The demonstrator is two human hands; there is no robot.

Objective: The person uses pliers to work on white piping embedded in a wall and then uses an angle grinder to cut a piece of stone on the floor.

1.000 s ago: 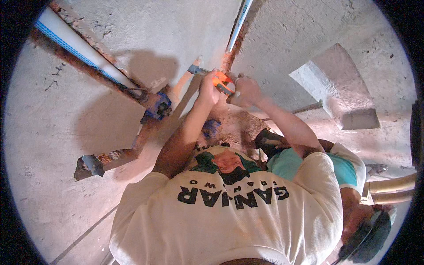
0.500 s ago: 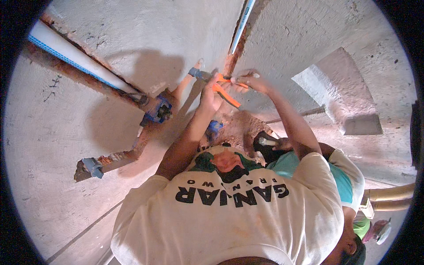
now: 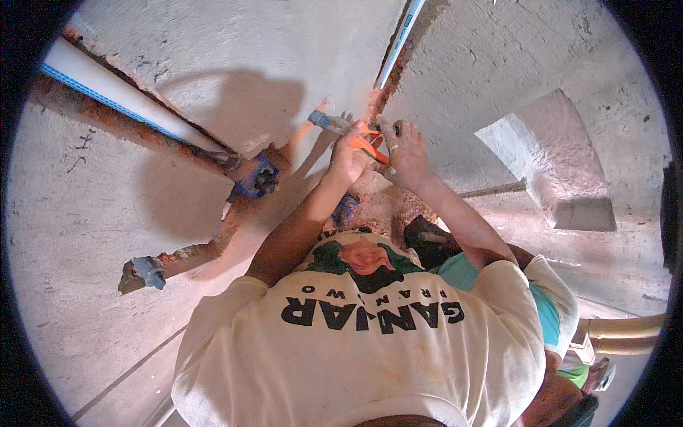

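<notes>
Orange-and-black handled pliers (image 3: 368, 147) are in front of me, high against the wall. Their jaws point left to a grey pipe fitting (image 3: 317, 118) set in the wall; whether they bite on it cannot be told. My left hand (image 3: 347, 160) is closed around the handles near the jaws. On the right, my right hand (image 3: 407, 155) is closed at the handle ends, its fingers curled and partly hidden. Beneath my wrists is a blue fitting (image 3: 346, 208), half hidden by my left forearm.
A white pipe with a blue stripe (image 3: 121, 96) runs in a wall channel to a blue valve body (image 3: 260, 178). Another grey fitting (image 3: 149, 272) sits lower left. A thinner pipe (image 3: 400, 43) comes from above. A person in a teal shirt (image 3: 548, 313) is close on my right.
My right hand has come down and left onto the handle ends, from reaching over the upper handle. The handles have drawn closer together. My left hand stays on the pliers.
</notes>
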